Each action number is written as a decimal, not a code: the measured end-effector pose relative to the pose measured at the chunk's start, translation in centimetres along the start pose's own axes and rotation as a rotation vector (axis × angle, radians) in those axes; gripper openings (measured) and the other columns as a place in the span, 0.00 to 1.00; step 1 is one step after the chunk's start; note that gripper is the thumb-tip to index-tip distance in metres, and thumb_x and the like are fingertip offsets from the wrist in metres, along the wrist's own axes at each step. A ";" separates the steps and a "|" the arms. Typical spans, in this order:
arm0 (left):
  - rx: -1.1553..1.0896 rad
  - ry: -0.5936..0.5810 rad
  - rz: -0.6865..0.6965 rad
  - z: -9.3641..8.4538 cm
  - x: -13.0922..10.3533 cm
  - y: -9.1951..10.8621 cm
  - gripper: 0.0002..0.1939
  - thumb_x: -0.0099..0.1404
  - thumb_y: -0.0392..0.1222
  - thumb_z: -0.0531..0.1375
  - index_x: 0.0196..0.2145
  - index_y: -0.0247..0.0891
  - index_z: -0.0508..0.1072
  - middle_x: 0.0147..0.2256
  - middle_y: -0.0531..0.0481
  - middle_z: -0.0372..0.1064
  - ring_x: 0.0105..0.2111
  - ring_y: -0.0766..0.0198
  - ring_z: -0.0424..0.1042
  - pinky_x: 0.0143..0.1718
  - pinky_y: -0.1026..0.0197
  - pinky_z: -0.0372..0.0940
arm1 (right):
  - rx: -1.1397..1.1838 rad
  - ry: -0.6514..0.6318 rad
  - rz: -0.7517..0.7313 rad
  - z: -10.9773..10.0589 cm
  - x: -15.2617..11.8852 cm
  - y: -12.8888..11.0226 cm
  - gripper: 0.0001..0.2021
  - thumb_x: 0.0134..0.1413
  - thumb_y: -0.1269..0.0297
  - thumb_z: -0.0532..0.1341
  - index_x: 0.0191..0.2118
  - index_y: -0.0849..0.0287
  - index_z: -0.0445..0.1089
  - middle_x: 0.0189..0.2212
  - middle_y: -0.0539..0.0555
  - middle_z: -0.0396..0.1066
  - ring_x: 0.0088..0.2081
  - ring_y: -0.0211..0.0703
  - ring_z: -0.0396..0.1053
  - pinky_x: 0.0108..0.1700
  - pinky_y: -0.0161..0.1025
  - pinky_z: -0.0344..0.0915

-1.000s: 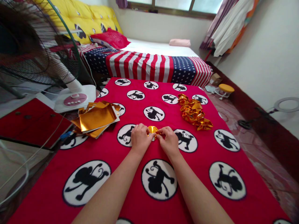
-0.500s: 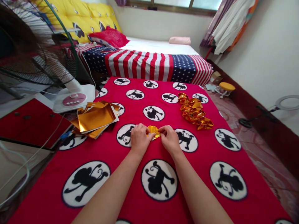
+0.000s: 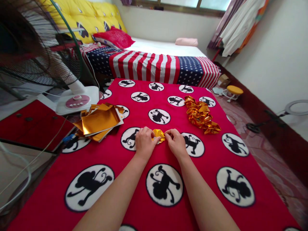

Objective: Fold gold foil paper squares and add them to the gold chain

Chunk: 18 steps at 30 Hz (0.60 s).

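Note:
A small folded piece of gold foil paper point(image 3: 158, 133) lies at the middle of the red cloth, between my two hands. My left hand point(image 3: 145, 141) grips its left side, thumb along the near edge. The fingertips of my right hand point(image 3: 175, 140) pinch its right end. To the left rests a loose stack of flat gold foil sheets point(image 3: 102, 120) with pale edges. On the right, several folded gold foil pieces point(image 3: 201, 114) sit nested in a row. My fingers hide part of the paper's ends.
The red cloth point(image 3: 125, 199) with monkey prints covers the table. A fan point(image 3: 78, 101) stands at the left, beside a red-topped cabinet point(image 3: 31, 125). Behind the table is a bed with a striped cover point(image 3: 146, 67). A yellow stool point(image 3: 234, 90) and a ring-light stand point(image 3: 271, 118) are at the right.
My right fingers have shifted slightly at the paper's right end, and a bit more of its gold surface shows. The whole view has moved a little; the stack and the folded row stay put.

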State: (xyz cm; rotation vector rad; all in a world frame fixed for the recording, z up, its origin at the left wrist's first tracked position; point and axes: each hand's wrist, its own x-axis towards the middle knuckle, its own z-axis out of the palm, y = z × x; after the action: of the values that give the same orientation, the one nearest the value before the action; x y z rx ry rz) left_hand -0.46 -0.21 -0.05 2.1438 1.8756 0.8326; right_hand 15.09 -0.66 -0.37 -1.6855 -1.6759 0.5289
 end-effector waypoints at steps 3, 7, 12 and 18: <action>-0.003 -0.001 -0.004 -0.1 0.1 0.0 0.13 0.61 0.49 0.62 0.25 0.39 0.70 0.32 0.48 0.69 0.35 0.58 0.66 0.40 0.56 0.59 | -0.055 0.033 0.012 0.5 0.0 -0.1 0.03 0.51 0.69 0.59 0.29 0.56 0.70 0.29 0.49 0.69 0.31 0.40 0.66 0.33 0.37 0.58; -0.008 -0.012 -0.021 -0.2 0.2 0.1 0.13 0.61 0.49 0.62 0.25 0.39 0.70 0.32 0.48 0.70 0.36 0.58 0.67 0.40 0.56 0.59 | -0.118 0.061 -0.002 0.9 -0.1 -0.3 0.02 0.50 0.70 0.60 0.29 0.56 0.69 0.29 0.49 0.68 0.31 0.40 0.66 0.33 0.37 0.57; 0.048 -0.001 -0.052 0.0 0.2 0.6 0.13 0.60 0.50 0.63 0.25 0.39 0.70 0.33 0.47 0.69 0.37 0.57 0.67 0.41 0.55 0.59 | -0.160 0.086 -0.039 1.0 -0.3 -0.6 0.03 0.50 0.71 0.59 0.29 0.57 0.68 0.30 0.50 0.68 0.32 0.41 0.66 0.34 0.38 0.57; 0.068 0.006 -0.037 0.1 0.1 0.6 0.13 0.63 0.50 0.60 0.26 0.39 0.70 0.32 0.47 0.69 0.37 0.56 0.67 0.40 0.55 0.59 | -0.133 0.067 -0.017 0.7 -0.2 -0.5 0.07 0.49 0.75 0.56 0.30 0.56 0.69 0.30 0.51 0.69 0.32 0.42 0.66 0.34 0.38 0.57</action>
State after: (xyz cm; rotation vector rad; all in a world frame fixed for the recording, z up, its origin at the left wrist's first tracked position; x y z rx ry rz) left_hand 0.14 -0.16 0.18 2.1409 1.9673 0.7805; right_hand 14.18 -0.75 -0.54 -1.7618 -1.7078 0.3554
